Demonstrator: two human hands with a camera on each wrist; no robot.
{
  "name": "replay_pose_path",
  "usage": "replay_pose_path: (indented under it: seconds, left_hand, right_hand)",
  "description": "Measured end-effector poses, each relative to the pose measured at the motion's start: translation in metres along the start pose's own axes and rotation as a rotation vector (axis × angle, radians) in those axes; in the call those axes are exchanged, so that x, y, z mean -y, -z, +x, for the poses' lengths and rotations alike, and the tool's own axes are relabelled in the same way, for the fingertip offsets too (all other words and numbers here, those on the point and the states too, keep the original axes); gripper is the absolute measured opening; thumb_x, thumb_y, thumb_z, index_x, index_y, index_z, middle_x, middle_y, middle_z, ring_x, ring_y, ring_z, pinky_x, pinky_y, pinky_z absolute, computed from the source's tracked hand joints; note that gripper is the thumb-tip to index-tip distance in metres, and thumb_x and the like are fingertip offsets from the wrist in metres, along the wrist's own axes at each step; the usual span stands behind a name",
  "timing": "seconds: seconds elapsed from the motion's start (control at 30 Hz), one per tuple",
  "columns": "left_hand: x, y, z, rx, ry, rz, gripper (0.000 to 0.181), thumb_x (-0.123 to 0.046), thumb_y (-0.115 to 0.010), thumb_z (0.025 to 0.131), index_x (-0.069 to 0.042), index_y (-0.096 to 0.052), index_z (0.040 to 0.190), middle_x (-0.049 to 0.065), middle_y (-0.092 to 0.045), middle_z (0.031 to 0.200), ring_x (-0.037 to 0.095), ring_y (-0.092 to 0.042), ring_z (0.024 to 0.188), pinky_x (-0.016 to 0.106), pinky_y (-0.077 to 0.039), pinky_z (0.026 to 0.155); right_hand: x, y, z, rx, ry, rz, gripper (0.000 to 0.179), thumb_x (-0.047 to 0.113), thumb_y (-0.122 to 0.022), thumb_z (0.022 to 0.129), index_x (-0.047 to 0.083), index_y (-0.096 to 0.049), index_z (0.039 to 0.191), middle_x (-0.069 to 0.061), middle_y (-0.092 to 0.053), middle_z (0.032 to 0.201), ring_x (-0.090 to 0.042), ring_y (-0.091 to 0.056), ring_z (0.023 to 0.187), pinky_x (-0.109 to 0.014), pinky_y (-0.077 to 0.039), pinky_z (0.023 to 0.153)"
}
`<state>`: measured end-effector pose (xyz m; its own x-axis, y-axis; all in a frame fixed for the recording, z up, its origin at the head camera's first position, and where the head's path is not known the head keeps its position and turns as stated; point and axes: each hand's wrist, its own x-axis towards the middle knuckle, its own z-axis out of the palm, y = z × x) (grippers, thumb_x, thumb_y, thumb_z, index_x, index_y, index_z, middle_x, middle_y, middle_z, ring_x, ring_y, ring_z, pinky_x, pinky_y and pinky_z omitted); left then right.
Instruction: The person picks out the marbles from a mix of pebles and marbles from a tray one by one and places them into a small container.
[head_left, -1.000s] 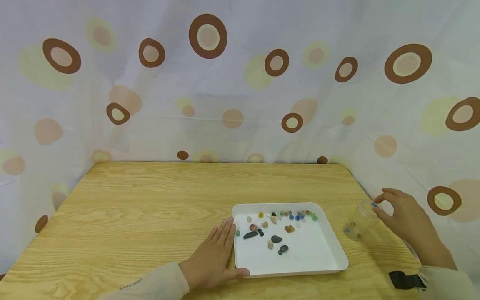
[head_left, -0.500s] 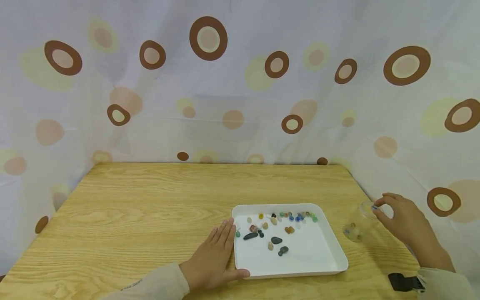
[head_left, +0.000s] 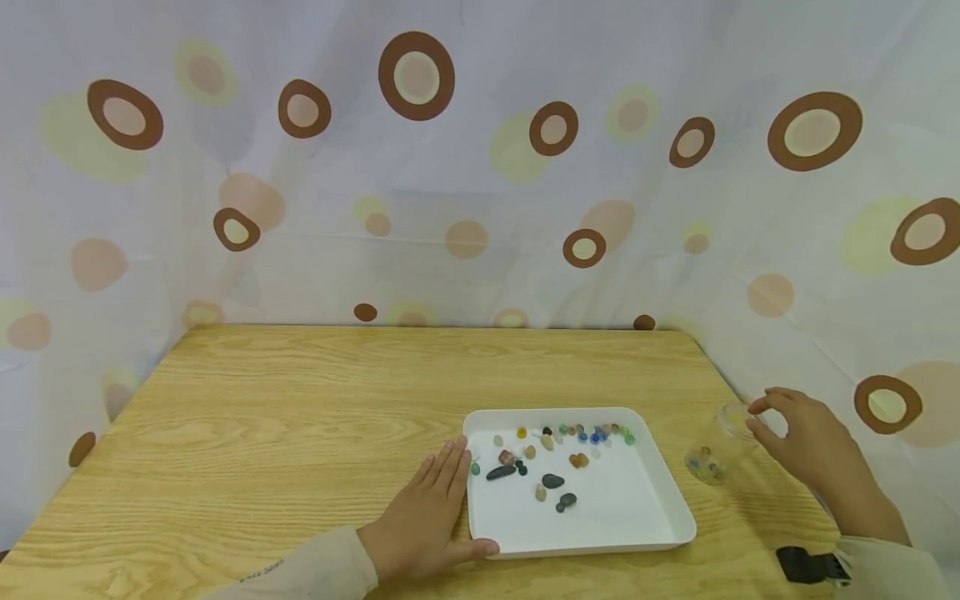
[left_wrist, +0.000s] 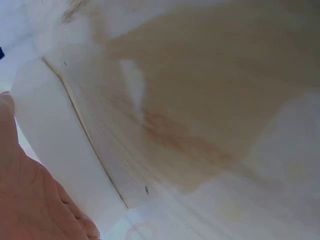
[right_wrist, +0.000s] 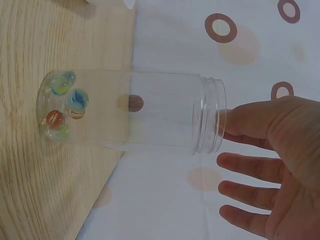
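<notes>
My right hand (head_left: pixel 813 446) hovers at the mouth of a clear jar (head_left: pixel 726 442), thumb and index finger at its rim; I see nothing between them. The other fingers spread apart in the right wrist view. Several glass marbles (right_wrist: pixel 77 99) lie at the bottom of the upright jar. My left hand (head_left: pixel 423 512) rests against the left side of a white tray (head_left: pixel 637 521), fingers straight, thumb along its front edge. In the tray lie coloured marbles (head_left: pixel 596 437) along the back and pebbles, among them a dark oval pebble (head_left: pixel 552 481).
The wooden table (head_left: pixel 300 400) extends left of and behind the tray. A white curtain (head_left: pixel 480 167) with brown rings hangs behind and at both sides. Near the right sleeve is a black strap (head_left: pixel 802 565). The jar stands right of the tray.
A blue marble pinched between my right thumb and index finger has been let go and is gone from the fingertips. My left hand and the tray have stayed put.
</notes>
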<state>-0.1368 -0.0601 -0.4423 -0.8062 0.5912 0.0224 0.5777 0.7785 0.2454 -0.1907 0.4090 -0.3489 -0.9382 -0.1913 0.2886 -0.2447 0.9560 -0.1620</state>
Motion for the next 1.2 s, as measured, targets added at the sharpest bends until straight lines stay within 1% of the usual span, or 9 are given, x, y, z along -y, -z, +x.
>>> replay_pose_path:
  seconds: [0.17, 0.3, 0.4, 0.6, 0.67, 0.73, 0.9, 1.03, 1.2]
  left_hand:
    - [0.000, -0.001, 0.000, -0.012, -0.001, 0.009, 0.107, -0.079, -0.032, 0.086, 0.005, -0.017, 0.151, 0.021, -0.006, 0.159, 0.033, -0.009, 0.147, 0.049, -0.021, 0.115]
    - [0.000, 0.000, 0.000, -0.001, -0.001, 0.010, 0.107, -0.079, -0.031, 0.086, 0.005, -0.016, 0.151, 0.021, -0.005, 0.159, 0.033, -0.008, 0.147, 0.049, -0.020, 0.115]
    - [0.000, 0.000, 0.000, 0.006, 0.002, 0.012, 0.108, -0.080, -0.028, 0.085, 0.005, -0.015, 0.151, 0.021, -0.004, 0.159, 0.033, -0.007, 0.147, 0.049, -0.019, 0.116]
    - [0.001, -0.002, 0.000, 0.009, 0.002, 0.031, 0.109, -0.081, -0.026, 0.084, 0.004, -0.015, 0.151, 0.020, -0.003, 0.159, 0.032, -0.006, 0.147, 0.048, -0.017, 0.116]
    - [0.001, -0.001, 0.000, 0.010, 0.000, 0.036, 0.109, -0.082, -0.025, 0.084, 0.004, -0.015, 0.151, 0.021, -0.003, 0.159, 0.033, -0.006, 0.147, 0.048, -0.017, 0.116]
    - [0.000, -0.001, -0.001, 0.011, -0.001, 0.033, 0.110, -0.082, -0.025, 0.084, 0.004, -0.015, 0.151, 0.021, -0.004, 0.159, 0.033, -0.006, 0.147, 0.049, -0.017, 0.116]
    - [0.000, -0.001, -0.002, 0.006, -0.002, 0.013, 0.109, -0.081, -0.026, 0.084, 0.004, -0.015, 0.151, 0.021, -0.004, 0.159, 0.033, -0.006, 0.147, 0.050, -0.018, 0.116]
    - [0.000, 0.000, -0.002, 0.007, -0.006, 0.008, 0.108, -0.080, -0.026, 0.085, 0.005, -0.015, 0.151, 0.021, -0.004, 0.159, 0.034, -0.007, 0.147, 0.050, -0.018, 0.115]
    - [-0.001, 0.003, -0.002, 0.009, -0.007, 0.013, 0.108, -0.080, -0.026, 0.085, 0.005, -0.015, 0.151, 0.022, -0.003, 0.159, 0.034, -0.007, 0.146, 0.049, -0.019, 0.116]
  right_hand:
    - [0.002, 0.002, 0.000, 0.016, -0.011, 0.002, 0.021, 0.014, -0.070, 0.087, -0.002, -0.066, 0.100, -0.043, -0.048, 0.120, -0.061, -0.046, 0.103, -0.066, -0.043, 0.073]
    - [0.002, 0.004, -0.001, 0.030, -0.018, 0.006, 0.021, 0.015, -0.069, 0.088, -0.002, -0.065, 0.101, -0.043, -0.047, 0.121, -0.062, -0.046, 0.104, -0.067, -0.043, 0.074]
    - [0.002, 0.004, 0.000, 0.023, -0.005, 0.004, 0.021, 0.014, -0.069, 0.089, -0.002, -0.065, 0.101, -0.043, -0.048, 0.121, -0.061, -0.046, 0.104, -0.067, -0.043, 0.075]
    - [0.006, 0.000, 0.006, -0.014, 0.038, 0.052, 0.026, 0.019, -0.058, 0.097, -0.004, -0.062, 0.108, -0.038, -0.051, 0.122, -0.057, -0.048, 0.105, -0.065, -0.041, 0.078]
    - [0.014, -0.001, 0.009, -0.021, 0.051, 0.063, 0.028, 0.020, -0.056, 0.098, -0.005, -0.061, 0.109, -0.037, -0.051, 0.123, -0.057, -0.047, 0.107, -0.066, -0.041, 0.080]
    - [0.024, -0.003, 0.014, -0.037, 0.079, 0.058, 0.026, 0.019, -0.059, 0.096, -0.005, -0.062, 0.107, -0.036, -0.052, 0.122, -0.056, -0.047, 0.108, -0.066, -0.040, 0.082]
    - [0.048, -0.014, 0.029, -0.078, 0.159, 0.036, 0.021, 0.011, -0.067, 0.089, -0.004, -0.064, 0.103, -0.034, -0.054, 0.122, -0.053, -0.048, 0.110, -0.064, -0.041, 0.086]
    - [0.068, -0.027, 0.042, -0.056, 0.209, 0.062, 0.022, 0.011, -0.069, 0.087, -0.002, -0.065, 0.104, -0.033, -0.053, 0.125, -0.052, -0.047, 0.114, -0.063, -0.040, 0.090]
    - [0.094, -0.047, 0.057, -0.015, 0.275, 0.116, 0.021, 0.010, -0.072, 0.085, 0.002, -0.067, 0.103, -0.029, -0.055, 0.126, -0.048, -0.048, 0.117, -0.060, -0.042, 0.093]
